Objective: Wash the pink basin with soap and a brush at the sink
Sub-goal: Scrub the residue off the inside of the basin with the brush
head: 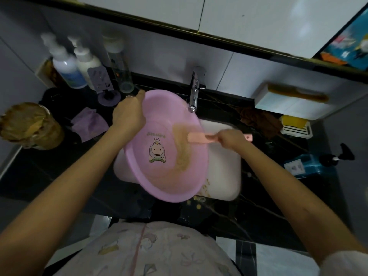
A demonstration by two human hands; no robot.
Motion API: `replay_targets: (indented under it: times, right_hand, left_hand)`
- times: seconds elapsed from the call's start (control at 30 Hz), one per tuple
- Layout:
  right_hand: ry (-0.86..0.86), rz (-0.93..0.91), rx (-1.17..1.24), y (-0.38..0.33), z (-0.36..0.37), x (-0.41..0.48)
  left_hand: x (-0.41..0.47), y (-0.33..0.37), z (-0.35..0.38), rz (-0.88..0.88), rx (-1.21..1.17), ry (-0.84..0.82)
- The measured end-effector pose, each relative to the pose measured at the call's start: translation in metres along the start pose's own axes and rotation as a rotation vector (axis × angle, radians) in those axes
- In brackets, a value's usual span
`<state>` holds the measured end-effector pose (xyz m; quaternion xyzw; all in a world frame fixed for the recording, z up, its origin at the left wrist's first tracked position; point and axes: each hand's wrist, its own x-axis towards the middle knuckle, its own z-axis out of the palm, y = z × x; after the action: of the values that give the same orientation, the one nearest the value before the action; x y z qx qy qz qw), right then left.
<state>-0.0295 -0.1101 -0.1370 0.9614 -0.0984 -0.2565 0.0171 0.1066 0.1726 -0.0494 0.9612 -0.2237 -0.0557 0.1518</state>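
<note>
We have the pink basin (159,148) tipped up over the white sink (225,176), its open side facing us and its lower rim resting near the sink's front edge; our left hand (129,114) is clamped on the upper left rim, fingers wrapped over the lip; our right hand (231,138) is closed round the handle of the pink brush (201,138), whose head is blurred against the basin's inner right wall, so we judge we are mid-scrub; brownish suds (182,156) streak that wall and a few blobs sit on the sink's front corner and the dark counter (258,212).

Here is where it could slip away from us; the basin hangs on one wet, soapy grip, and a hard push from the brush could twist the rim out of our fingers and drop it into the sink; the tilt also aims the runoff at the front edge, so more suds may spill onto the counter and toward our clothes; the faucet (194,94) stands just beside the basin's upper rim, and a wide stroke could knock the rim against it; the blue pump bottle (306,165) lies near our right forearm, and a drawn-back elbow could shove it.
</note>
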Motion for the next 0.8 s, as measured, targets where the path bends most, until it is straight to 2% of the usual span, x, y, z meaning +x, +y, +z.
replay_targets:
  times: [0.1,0.17,0.3,0.37,0.63,0.8]
  right_hand:
    - [-0.24,-0.032,0.207,0.0,0.037,-0.03]
    - [-0.277,-0.048,0.259,-0.001,0.049,-0.044]
    - [0.034,-0.007,0.129,-0.002,0.031,-0.02]
    - [0.113,0.009,0.117,-0.008,0.022,-0.008]
    - [0.01,0.074,0.251,-0.046,0.071,-0.083]
    - [0.101,0.14,0.246,-0.045,0.047,-0.04]
  left_hand:
    - [0.001,-0.001,0.001,0.002,-0.005,0.003]
    - [0.002,0.0,0.002,-0.002,-0.001,0.007]
    - [0.001,0.002,0.002,0.011,0.013,0.004]
    - [0.001,0.001,0.002,0.01,0.015,0.001]
    - [0.002,-0.001,0.004,0.007,-0.002,-0.002]
    - [-0.001,0.002,0.002,0.006,-0.007,-0.017]
